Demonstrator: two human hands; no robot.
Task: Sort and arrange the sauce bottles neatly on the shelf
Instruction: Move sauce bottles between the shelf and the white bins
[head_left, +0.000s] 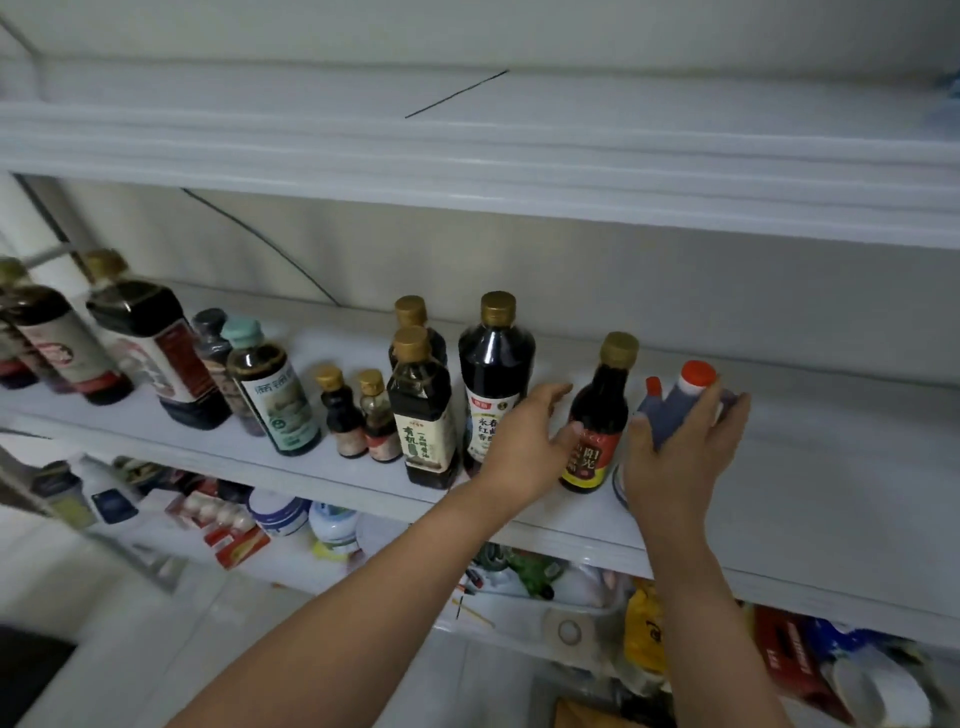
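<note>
Right hand gripping red-capped bottle, white shelf

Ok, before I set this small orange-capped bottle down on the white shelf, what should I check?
1. Right hand grips the small grey-blue orange-capped bottle: ok.
2. That bottle upright: not ok, it is tilted.
3. Bare stretch of the white shelf to its right: ok.
4. Left hand clear of the gold-capped dark bottle with red label: cannot tell, the thumb lies at its label.
5. Tall dark gold-capped bottle with white label standing upright: ok.
</note>
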